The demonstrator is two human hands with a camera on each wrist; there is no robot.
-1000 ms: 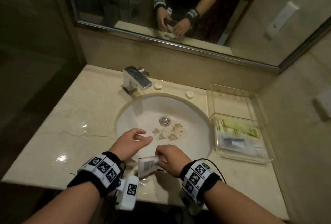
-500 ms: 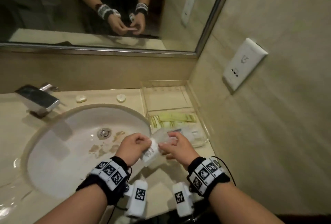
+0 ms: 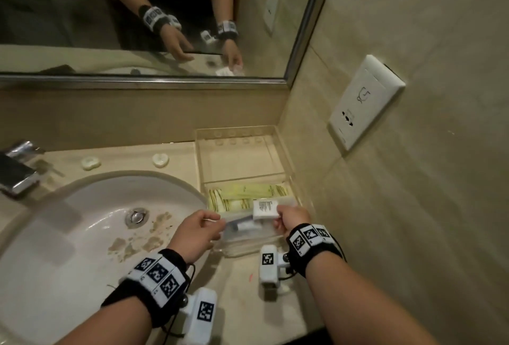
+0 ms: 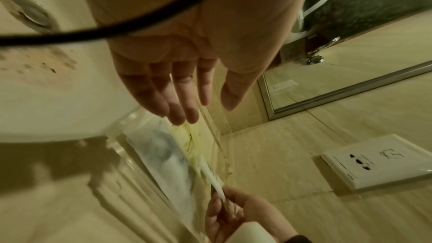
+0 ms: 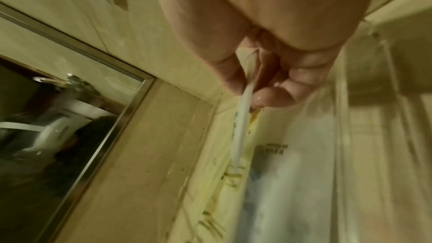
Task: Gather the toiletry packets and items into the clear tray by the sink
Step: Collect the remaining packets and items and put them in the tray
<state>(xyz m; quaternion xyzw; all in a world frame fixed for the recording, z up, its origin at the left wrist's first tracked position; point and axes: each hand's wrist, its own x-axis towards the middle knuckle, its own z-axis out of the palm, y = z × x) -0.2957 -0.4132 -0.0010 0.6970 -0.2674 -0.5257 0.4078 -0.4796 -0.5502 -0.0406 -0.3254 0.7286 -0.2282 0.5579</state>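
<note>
Spanning beige stone beneath a mirror, the counter carries the clear tray, where the right hand pinches a white packet and the left hand hangs slack.

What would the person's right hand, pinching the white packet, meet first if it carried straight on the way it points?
Probably the yellow packets in the clear tray. The right hand points its white packet forward and down over them; depth is unclear, so contact is a guess.

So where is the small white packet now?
In the head view, the white packet is pinched in the right hand, above the clear tray's near compartment, right of the sink.
</note>
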